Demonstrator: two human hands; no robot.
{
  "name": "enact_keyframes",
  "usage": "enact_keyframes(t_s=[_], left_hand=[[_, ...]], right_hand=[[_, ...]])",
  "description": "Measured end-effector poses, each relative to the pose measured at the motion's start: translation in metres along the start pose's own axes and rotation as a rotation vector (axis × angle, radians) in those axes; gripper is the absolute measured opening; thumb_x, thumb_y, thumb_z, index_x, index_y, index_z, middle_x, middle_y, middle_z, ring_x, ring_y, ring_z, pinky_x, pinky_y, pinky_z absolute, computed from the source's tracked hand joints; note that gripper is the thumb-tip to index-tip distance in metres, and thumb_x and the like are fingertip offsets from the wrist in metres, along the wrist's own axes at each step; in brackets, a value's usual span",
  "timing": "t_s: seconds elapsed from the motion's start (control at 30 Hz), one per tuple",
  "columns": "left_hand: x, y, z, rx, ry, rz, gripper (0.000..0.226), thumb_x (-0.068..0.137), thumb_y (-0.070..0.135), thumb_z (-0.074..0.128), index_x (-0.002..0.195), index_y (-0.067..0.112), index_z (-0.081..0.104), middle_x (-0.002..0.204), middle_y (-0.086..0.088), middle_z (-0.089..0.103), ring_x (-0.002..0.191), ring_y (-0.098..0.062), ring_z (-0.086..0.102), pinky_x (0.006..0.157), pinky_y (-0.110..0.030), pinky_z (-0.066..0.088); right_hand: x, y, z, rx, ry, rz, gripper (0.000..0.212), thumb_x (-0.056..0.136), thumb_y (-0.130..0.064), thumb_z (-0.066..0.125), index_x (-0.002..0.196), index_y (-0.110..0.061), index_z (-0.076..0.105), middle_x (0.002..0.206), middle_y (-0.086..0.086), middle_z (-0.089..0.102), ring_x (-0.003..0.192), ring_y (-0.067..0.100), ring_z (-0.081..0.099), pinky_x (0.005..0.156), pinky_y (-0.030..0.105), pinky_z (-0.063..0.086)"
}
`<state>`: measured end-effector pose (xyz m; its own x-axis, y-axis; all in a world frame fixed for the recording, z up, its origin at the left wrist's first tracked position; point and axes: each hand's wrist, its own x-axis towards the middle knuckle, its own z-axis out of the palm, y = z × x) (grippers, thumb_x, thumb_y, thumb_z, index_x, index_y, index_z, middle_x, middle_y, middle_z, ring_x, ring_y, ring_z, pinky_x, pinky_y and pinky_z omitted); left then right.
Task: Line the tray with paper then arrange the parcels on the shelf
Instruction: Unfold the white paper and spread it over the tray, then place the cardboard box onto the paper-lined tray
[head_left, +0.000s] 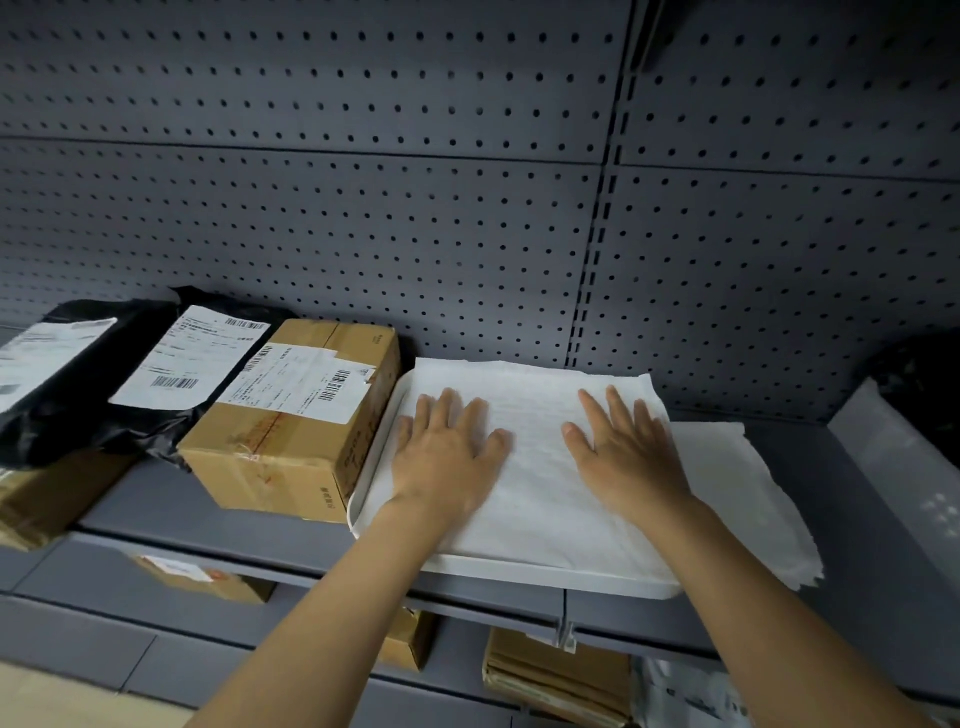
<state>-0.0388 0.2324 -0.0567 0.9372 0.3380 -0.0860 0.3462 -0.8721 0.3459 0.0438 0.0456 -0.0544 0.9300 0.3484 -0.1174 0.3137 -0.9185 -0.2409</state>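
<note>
A white tray (371, 493) sits on the grey shelf (166, 512), with a sheet of white paper (540, 415) spread over it. The paper hangs past the tray's right side onto the shelf. My left hand (447, 452) lies flat on the paper's left part, fingers spread. My right hand (626, 452) presses flat on its right part. Left of the tray, touching it, stands a brown cardboard box (291, 441) with a white label. Two black plastic parcels (171, 364) with labels lean beside the box.
A grey pegboard wall (467, 208) backs the shelf. At the far right lie a clear plastic bag (904, 457) and a dark bag (919, 384). Another brown box (47, 499) sits at the far left. Lower shelves hold more cardboard parcels (556, 675).
</note>
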Motion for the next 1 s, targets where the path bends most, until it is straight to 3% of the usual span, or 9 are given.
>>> enact_keyframes(t_s=[0.07,0.13,0.23,0.33,0.5,0.6,0.7,0.9,1.0], left_hand=[[-0.005,0.005,-0.016,-0.186,0.184,0.048,0.055,0.103,0.051,0.038,0.154,0.030,0.042,0.166,0.001,0.031,0.151,-0.022,0.033,0.113,-0.036,0.036],[-0.009,0.010,-0.041,-0.325,0.350,0.134,0.040,0.101,0.038,0.051,0.139,0.028,0.060,0.148,0.005,0.052,0.126,-0.017,0.058,0.093,-0.027,0.046],[-0.008,0.008,-0.088,-0.490,0.491,0.197,0.033,0.093,0.027,0.060,0.124,0.028,0.071,0.124,0.005,0.065,0.106,-0.014,0.067,0.089,-0.033,0.053],[-0.011,-0.011,-0.131,-0.562,0.571,0.147,0.030,0.093,0.023,0.058,0.118,0.029,0.073,0.109,0.008,0.073,0.093,-0.014,0.071,0.086,-0.031,0.055],[-0.016,-0.073,-0.167,-0.683,0.578,0.049,0.029,0.095,0.022,0.056,0.116,0.031,0.073,0.101,0.013,0.073,0.098,-0.013,0.070,0.091,-0.035,0.057],[-0.015,-0.108,-0.174,-0.767,0.530,-0.021,0.030,0.098,0.021,0.054,0.122,0.028,0.071,0.108,0.007,0.073,0.105,-0.014,0.067,0.100,-0.040,0.054],[-0.012,-0.135,-0.172,-0.752,0.454,-0.086,0.032,0.101,0.024,0.052,0.129,0.023,0.069,0.119,0.001,0.071,0.112,-0.016,0.065,0.097,-0.032,0.049],[0.000,-0.182,-0.159,-0.804,0.295,-0.158,0.035,0.099,0.029,0.052,0.130,0.025,0.069,0.124,-0.001,0.072,0.115,-0.024,0.067,0.107,-0.044,0.050],[0.006,-0.204,-0.153,-0.746,0.255,-0.176,0.036,0.100,0.024,0.054,0.134,0.022,0.067,0.128,-0.001,0.071,0.121,-0.018,0.062,0.104,-0.028,0.043]], right_hand=[[0.001,-0.015,-0.016,0.163,0.125,-0.052,0.061,0.104,-0.048,0.030,0.159,-0.026,0.021,0.168,0.006,0.017,0.154,0.028,0.012,0.123,0.042,0.011],[0.001,-0.036,-0.035,0.336,0.217,-0.124,0.056,0.103,-0.040,0.042,0.156,-0.023,0.032,0.162,0.004,0.032,0.149,0.024,0.025,0.117,0.037,0.022],[-0.001,-0.072,-0.060,0.526,0.267,-0.209,0.053,0.100,-0.034,0.052,0.151,-0.026,0.039,0.152,-0.001,0.044,0.139,0.021,0.042,0.109,0.035,0.035],[-0.004,-0.109,-0.069,0.604,0.278,-0.274,0.051,0.098,-0.034,0.053,0.148,-0.031,0.042,0.148,-0.003,0.051,0.131,0.021,0.052,0.107,0.043,0.044],[-0.016,-0.155,-0.062,0.613,0.204,-0.299,0.051,0.100,-0.034,0.049,0.150,-0.034,0.038,0.135,0.000,0.059,0.110,0.023,0.064,0.091,0.037,0.050],[-0.018,-0.178,-0.055,0.659,0.186,-0.266,0.051,0.100,-0.034,0.050,0.150,-0.032,0.039,0.142,-0.003,0.056,0.118,0.020,0.062,0.096,0.034,0.048],[-0.020,-0.198,-0.046,0.748,0.146,-0.229,0.052,0.100,-0.030,0.052,0.151,-0.027,0.041,0.152,-0.009,0.048,0.125,0.010,0.054,0.102,0.029,0.043],[-0.016,-0.231,-0.017,0.824,0.100,-0.066,0.051,0.098,-0.025,0.056,0.148,-0.024,0.046,0.147,-0.002,0.055,0.121,0.012,0.058,0.086,0.018,0.037],[-0.016,-0.240,-0.003,0.786,0.121,-0.029,0.037,0.100,-0.024,0.054,0.137,-0.022,0.058,0.123,-0.007,0.066,0.099,0.006,0.059,0.065,0.007,0.037]])
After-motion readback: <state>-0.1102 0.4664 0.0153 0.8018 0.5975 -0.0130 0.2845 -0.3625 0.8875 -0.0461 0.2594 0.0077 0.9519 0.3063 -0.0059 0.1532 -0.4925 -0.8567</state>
